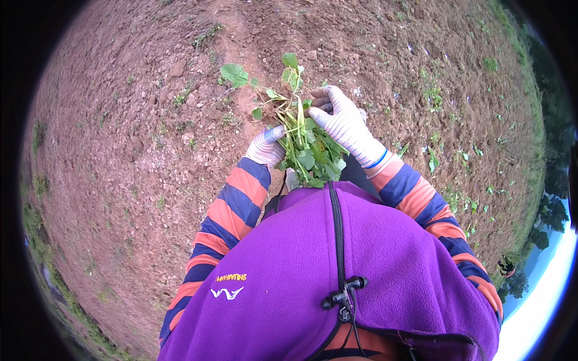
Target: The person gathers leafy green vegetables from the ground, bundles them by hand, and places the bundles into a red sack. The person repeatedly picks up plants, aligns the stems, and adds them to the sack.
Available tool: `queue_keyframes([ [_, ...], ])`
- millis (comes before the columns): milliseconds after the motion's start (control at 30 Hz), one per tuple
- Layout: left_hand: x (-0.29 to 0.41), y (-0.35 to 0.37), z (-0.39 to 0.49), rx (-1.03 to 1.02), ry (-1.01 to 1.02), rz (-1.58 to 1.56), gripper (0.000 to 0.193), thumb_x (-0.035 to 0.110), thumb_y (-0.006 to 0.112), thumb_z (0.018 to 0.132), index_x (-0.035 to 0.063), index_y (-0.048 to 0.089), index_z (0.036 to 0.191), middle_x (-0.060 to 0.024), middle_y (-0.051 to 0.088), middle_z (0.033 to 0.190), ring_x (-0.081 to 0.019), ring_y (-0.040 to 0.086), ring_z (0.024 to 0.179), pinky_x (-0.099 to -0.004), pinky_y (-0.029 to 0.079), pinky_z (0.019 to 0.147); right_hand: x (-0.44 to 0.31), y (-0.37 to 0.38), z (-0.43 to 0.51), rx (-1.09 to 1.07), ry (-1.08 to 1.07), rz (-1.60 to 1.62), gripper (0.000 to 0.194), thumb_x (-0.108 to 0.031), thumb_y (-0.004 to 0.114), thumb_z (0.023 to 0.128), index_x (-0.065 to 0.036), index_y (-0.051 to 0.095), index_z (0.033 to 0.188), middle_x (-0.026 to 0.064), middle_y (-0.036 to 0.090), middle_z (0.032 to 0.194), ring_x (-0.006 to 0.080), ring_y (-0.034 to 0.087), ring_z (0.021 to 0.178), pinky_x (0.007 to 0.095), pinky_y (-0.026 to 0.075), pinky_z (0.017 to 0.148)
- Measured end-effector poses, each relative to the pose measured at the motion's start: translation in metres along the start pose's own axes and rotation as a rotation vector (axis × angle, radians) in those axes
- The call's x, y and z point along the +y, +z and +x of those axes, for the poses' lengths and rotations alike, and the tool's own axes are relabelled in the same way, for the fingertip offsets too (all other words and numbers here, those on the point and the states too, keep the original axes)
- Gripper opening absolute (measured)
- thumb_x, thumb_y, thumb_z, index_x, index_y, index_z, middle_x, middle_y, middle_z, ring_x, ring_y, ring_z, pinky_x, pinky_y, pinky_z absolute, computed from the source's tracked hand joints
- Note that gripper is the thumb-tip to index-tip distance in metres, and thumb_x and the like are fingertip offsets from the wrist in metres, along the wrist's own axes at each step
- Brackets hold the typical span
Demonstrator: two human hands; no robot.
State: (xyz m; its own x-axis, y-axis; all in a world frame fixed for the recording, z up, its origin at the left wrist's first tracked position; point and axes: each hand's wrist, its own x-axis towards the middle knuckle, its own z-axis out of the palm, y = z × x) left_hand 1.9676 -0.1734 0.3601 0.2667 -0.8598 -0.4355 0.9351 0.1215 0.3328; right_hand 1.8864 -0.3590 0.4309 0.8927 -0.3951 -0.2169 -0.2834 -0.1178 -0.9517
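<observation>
A bunch of leafy green seedlings lies in front of my body, pale stems toward the far end and broad leaves toward me. Gripping its left side is my left hand, in a white striped knit glove, with the thumb over the stems. My right hand, gloved alike, hovers at the stem end on the right. Its fingers are curved and apart from the thumb, and I make out no plant between them. Just past the bunch, a few looser seedlings spread their leaves over the soil; their lower stems overlap the bunch.
Brown, cloddy soil stretches all around. Small plants lie scattered on the right. Low weeds grow at the far left. A grassy edge and dark trees border the right. A partly visible person is at the far right.
</observation>
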Motion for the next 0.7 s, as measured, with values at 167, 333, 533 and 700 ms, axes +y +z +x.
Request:
queue_keyframes([
  [167,-0.004,0.005,0.001,0.11,0.17,0.004,0.046,0.02,0.076,0.078,0.0044,0.06,0.118,-0.0062,0.066,0.11,-0.0215,0.061,0.102,-0.0378,0.048,0.092,-0.029,0.01,-0.019,0.061,-0.483,-0.467,0.029,-0.021,0.07,0.078,-0.005,0.055,0.097,0.0123,0.057,0.088,0.0307,0.06,0.081,0.0391,0.05,0.071],
  [333,-0.007,0.006,0.01,0.215,0.339,0.073,0.038,0.013,0.072,0.081,0.0031,0.061,0.115,-0.0063,0.067,0.105,-0.0196,0.063,0.098,-0.0346,0.048,0.092,-0.03,0.023,-0.005,-0.021,-0.402,-0.689,0.035,-0.03,0.072,0.075,-0.005,0.055,0.093,0.0129,0.054,0.091,0.033,0.058,0.084,0.0428,0.049,0.072],
  [533,-0.004,-0.006,0.01,0.093,0.305,-0.141,0.049,0.017,0.073,0.079,0.0032,0.055,0.123,-0.0095,0.064,0.114,-0.0255,0.06,0.106,-0.0405,0.047,0.096,-0.014,0.012,-0.005,-0.119,-0.236,-0.041,0.023,-0.013,0.067,0.082,-0.006,0.059,0.103,0.0054,0.058,0.094,0.0166,0.06,0.084,0.0299,0.049,0.075],
  [700,0.001,-0.004,0.011,0.042,0.278,-0.156,0.06,0.031,0.076,0.078,0.004,0.053,0.126,-0.0132,0.061,0.121,-0.0317,0.058,0.111,-0.0484,0.043,0.102,-0.006,-0.009,-0.023,-0.197,0.056,0.479,0.035,-0.015,0.063,0.089,-0.003,0.052,0.12,0.0045,0.061,0.104,0.0129,0.058,0.093,0.0295,0.048,0.084],
])
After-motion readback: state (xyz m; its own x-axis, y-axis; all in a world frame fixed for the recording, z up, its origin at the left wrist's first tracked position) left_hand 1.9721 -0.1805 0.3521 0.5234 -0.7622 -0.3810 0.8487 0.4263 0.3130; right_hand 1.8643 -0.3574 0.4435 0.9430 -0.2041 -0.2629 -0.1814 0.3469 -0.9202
